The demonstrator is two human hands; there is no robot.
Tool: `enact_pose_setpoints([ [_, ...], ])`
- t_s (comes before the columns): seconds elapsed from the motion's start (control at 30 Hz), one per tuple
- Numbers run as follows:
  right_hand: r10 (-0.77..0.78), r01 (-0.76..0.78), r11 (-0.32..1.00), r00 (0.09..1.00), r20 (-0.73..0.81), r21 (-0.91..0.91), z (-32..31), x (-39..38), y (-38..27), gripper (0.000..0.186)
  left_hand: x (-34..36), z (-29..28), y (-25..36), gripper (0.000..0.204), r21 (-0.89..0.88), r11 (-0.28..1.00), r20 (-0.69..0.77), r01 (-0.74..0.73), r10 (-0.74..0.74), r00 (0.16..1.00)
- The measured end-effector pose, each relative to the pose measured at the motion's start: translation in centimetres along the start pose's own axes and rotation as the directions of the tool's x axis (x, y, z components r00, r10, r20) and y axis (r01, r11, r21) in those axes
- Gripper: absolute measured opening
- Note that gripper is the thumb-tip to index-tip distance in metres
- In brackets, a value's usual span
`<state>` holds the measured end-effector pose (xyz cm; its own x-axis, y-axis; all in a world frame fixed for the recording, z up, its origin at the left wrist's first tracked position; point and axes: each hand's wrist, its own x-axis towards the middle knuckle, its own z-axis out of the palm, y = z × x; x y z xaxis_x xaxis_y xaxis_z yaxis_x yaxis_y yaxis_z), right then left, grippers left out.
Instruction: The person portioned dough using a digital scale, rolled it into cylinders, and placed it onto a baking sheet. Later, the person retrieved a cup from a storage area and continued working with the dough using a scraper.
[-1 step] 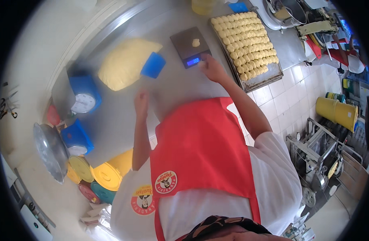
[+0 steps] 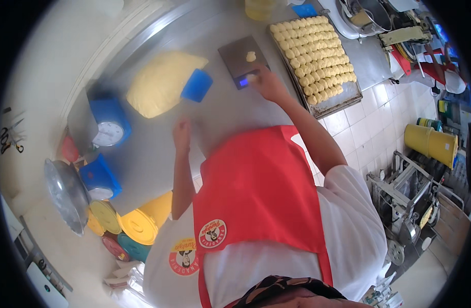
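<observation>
My right hand is at the front of a dark digital scale, fingers pinched around a pale bit I cannot name, partly covering the lit display. A small dough piece lies on the scale. My left hand, its fingers curled, is below a large pale-yellow dough mound; anything inside it is hidden. A blue plastic scraper rests against the mound's right edge. Right of the scale, a metal tray carries rows of dough balls.
Two blue dial scales, a steel bowl and lidded buckets stand left. A mixer bowl, metal machine and yellow buckets are right. Another person is at the far right.
My right hand has shifted slightly left, now covering more of the display. My left hand and the objects on the table show little difference.
</observation>
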<state>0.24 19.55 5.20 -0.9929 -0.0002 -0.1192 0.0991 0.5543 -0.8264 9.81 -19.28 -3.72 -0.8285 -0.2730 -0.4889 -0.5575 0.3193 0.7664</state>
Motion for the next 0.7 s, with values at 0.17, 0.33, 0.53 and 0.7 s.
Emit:
enact_pose_setpoints([
  [0.17,-0.244,0.243,0.918,0.969,0.039,-0.314,4.6,9.7,-1.0,0.039,-1.1,0.4,0.1,0.039,-0.159,0.978,0.039,0.138,-0.133,0.990],
  [0.33,-0.283,0.134,0.792,0.945,-0.164,-0.596,3.5,11.1,3.5,0.035,-1.5,1.6,4.3,0.042,-0.141,0.974,0.126,0.180,-0.162,0.979],
  [0.53,0.163,-0.128,0.983,0.942,-0.294,0.134,-3.0,4.8,4.4,0.041,-1.7,0.1,2.2,0.044,-0.278,0.904,0.154,0.324,-0.291,0.944],
  [0.7,0.545,-0.298,0.815,0.686,-0.482,0.497,-16.4,-2.1,17.7,0.033,-1.7,-1.0,0.9,0.044,-0.131,0.901,0.127,0.413,-0.398,0.909],
])
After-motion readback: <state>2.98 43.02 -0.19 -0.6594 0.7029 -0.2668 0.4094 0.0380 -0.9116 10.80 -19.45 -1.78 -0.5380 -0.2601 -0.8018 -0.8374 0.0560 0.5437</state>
